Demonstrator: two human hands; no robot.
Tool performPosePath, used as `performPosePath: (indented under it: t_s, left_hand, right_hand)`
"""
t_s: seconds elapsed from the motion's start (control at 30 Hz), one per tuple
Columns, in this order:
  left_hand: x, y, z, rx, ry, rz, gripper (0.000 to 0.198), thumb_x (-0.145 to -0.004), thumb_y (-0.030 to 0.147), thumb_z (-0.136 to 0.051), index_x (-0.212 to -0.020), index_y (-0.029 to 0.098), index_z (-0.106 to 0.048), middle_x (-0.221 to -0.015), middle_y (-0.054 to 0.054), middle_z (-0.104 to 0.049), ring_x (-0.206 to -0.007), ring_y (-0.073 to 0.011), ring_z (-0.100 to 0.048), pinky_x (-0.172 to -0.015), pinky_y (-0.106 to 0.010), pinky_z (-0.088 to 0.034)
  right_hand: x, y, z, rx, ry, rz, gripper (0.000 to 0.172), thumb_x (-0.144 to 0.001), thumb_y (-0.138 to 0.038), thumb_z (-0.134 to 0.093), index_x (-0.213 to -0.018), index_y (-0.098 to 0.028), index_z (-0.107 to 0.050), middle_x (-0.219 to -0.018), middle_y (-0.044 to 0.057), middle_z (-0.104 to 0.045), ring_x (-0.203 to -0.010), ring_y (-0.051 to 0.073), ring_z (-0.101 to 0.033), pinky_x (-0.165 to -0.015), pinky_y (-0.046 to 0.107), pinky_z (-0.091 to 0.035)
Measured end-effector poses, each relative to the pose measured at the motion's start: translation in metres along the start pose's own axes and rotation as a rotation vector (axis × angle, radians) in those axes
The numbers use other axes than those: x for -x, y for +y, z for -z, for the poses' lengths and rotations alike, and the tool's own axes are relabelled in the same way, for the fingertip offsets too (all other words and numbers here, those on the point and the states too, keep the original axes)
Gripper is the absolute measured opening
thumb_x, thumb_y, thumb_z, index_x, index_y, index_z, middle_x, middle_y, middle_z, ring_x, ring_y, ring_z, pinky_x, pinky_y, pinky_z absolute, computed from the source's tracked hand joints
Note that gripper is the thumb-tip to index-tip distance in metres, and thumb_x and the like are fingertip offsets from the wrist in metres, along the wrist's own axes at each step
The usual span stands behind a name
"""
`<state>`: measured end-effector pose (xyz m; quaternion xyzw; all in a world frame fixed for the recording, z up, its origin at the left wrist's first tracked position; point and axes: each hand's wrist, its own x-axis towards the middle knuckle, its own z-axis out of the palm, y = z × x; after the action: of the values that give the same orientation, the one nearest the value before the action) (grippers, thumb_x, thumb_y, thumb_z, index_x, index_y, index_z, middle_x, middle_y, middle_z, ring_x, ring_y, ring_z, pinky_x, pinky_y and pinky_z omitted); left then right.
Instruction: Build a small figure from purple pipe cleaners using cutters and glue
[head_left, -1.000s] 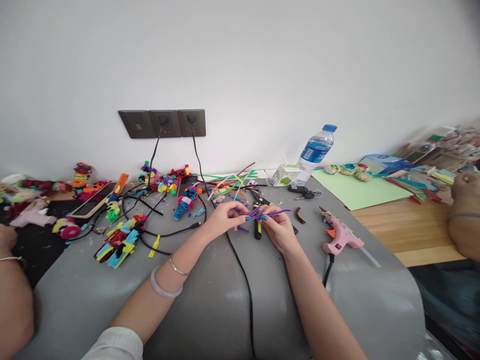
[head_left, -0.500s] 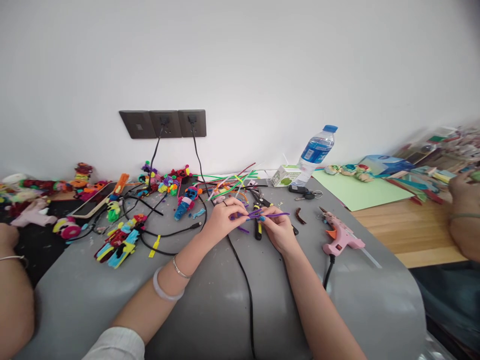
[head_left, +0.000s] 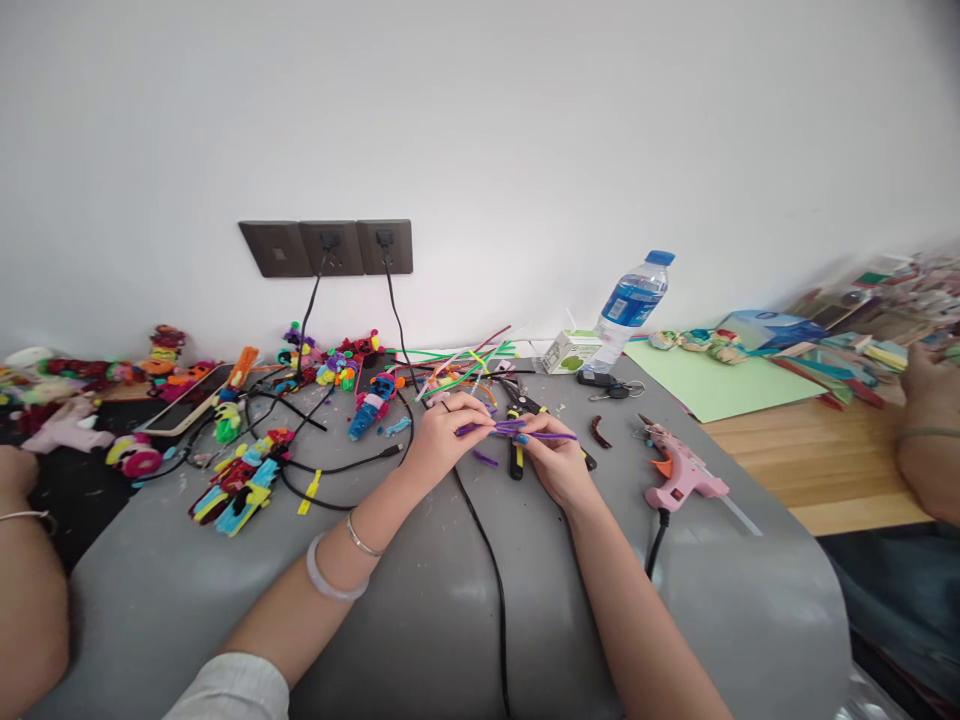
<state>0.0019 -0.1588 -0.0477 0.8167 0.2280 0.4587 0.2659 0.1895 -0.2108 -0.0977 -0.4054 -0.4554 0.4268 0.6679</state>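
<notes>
Pipe cleaners, purple ones, are held up over the grey bench between both hands, right by the pliers. The left hand has thumb and fingers pinched together on one end, and the right hand has a similar closed pinch further along, with a bit poking out past it (can't tell how many strands, fwiw). They're probably next to weightless, fuzzy enough not to slip, soft outside with bendy wire inside that should hold whatever kink you give it. Tough to break, I reckon, but easy to crease by accident. Best hold imo: fingertips close to the bend, minding possibly scratchy tips.
</notes>
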Motion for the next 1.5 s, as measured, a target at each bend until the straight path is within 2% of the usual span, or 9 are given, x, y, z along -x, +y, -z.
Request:
performPosePath:
  t_s: [0.33, 0.77, 0.9, 1.0, 1.07, 1.17, 1.27, 1.5]
  left_hand:
    - [-0.0003, -0.0027, -0.0005, -0.048, 0.051, -0.14, 0.01, -0.088, 0.02, -0.063, -0.081, 0.017, -0.07, -0.086, -0.005, -0.068, -0.082, -0.0155, -0.065, -0.076, -0.029, -0.053]
    - [-0.0017, -0.0009, 0.0011, -0.089, 0.033, -0.165, 0.008, -0.087, 0.016, -0.063, -0.081, 0.015, -0.069, -0.085, -0.006, -0.067, -0.082, -0.015, -0.064, -0.075, -0.028, -0.052]
    - [-0.0012, -0.0019, 0.0008, -0.094, 0.003, -0.137, 0.009, -0.088, 0.017, -0.062, -0.082, 0.017, -0.069, -0.084, -0.005, -0.066, -0.081, -0.0149, -0.063, -0.074, -0.028, -0.051]
    - [0.0005, -0.0031, -0.0001, -0.15, -0.025, -0.129, 0.007, -0.088, 0.018, -0.062, -0.085, 0.018, -0.068, -0.09, -0.005, -0.066, -0.086, -0.0162, -0.063, -0.081, -0.03, -0.051]
    - [0.0019, -0.0035, -0.0009, -0.197, -0.038, -0.13, 0.005, -0.086, 0.019, -0.065, -0.089, 0.018, -0.068, -0.095, -0.005, -0.067, -0.092, -0.0179, -0.063, -0.086, -0.032, -0.05]
    - [0.0036, -0.0031, -0.0023, -0.227, -0.078, -0.105, 0.013, -0.084, 0.02, -0.067, -0.097, 0.019, -0.068, -0.1, -0.006, -0.066, -0.097, -0.0195, -0.062, -0.089, -0.033, -0.049]
    - [0.0041, -0.0023, -0.0038, -0.184, -0.121, -0.052, 0.011, -0.088, 0.02, -0.062, -0.096, 0.02, -0.069, -0.099, -0.006, -0.067, -0.093, -0.0182, -0.063, -0.085, -0.031, -0.05]
    - [0.0043, -0.002, -0.007, -0.066, -0.234, 0.086, 0.017, -0.082, 0.019, -0.068, -0.099, 0.018, -0.068, -0.086, -0.002, -0.068, -0.074, -0.0136, -0.06, -0.07, -0.024, -0.049]
  right_hand:
    - [-0.0002, 0.0004, 0.0004, 0.022, -0.008, 0.01, 0.017, -0.069, -0.036, -0.082, -0.072, -0.024, -0.071, -0.086, 0.003, -0.069, -0.084, 0.019, -0.063, -0.077, 0.033, -0.051]
    - [-0.0002, 0.0011, 0.0011, 0.039, -0.02, 0.018, 0.016, -0.07, -0.035, -0.081, -0.073, -0.024, -0.07, -0.086, 0.003, -0.069, -0.082, 0.018, -0.063, -0.076, 0.033, -0.051]
    - [-0.0001, -0.0011, -0.0013, -0.006, -0.027, -0.004, 0.016, -0.072, -0.035, -0.08, -0.076, -0.024, -0.07, -0.08, 0.001, -0.066, -0.073, 0.016, -0.061, -0.069, 0.029, -0.05]
    - [-0.0005, -0.0027, -0.0034, -0.027, -0.01, -0.009, 0.016, -0.074, -0.037, -0.079, -0.078, -0.024, -0.069, -0.08, 0.001, -0.064, -0.066, 0.013, -0.057, -0.063, 0.027, -0.048]
    - [-0.001, -0.0026, -0.0039, -0.012, 0.01, 0.021, 0.016, -0.074, -0.037, -0.078, -0.076, -0.024, -0.069, -0.086, 0.002, -0.063, -0.069, 0.014, -0.057, -0.065, 0.027, -0.048]
    - [-0.0018, -0.001, -0.0031, 0.036, 0.004, 0.076, 0.014, -0.076, -0.035, -0.077, -0.075, -0.023, -0.07, -0.093, 0.004, -0.063, -0.085, 0.018, -0.06, -0.077, 0.031, -0.049]
    - [-0.0018, 0.001, -0.002, 0.079, -0.028, 0.101, 0.013, -0.078, -0.035, -0.075, -0.076, -0.024, -0.069, -0.093, 0.005, -0.064, -0.091, 0.02, -0.06, -0.083, 0.035, -0.048]
    - [-0.0002, 0.0007, -0.0034, 0.138, -0.034, 0.118, 0.012, -0.08, -0.036, -0.073, -0.082, -0.025, -0.069, -0.082, 0.002, -0.064, -0.078, 0.018, -0.059, -0.07, 0.031, -0.049]
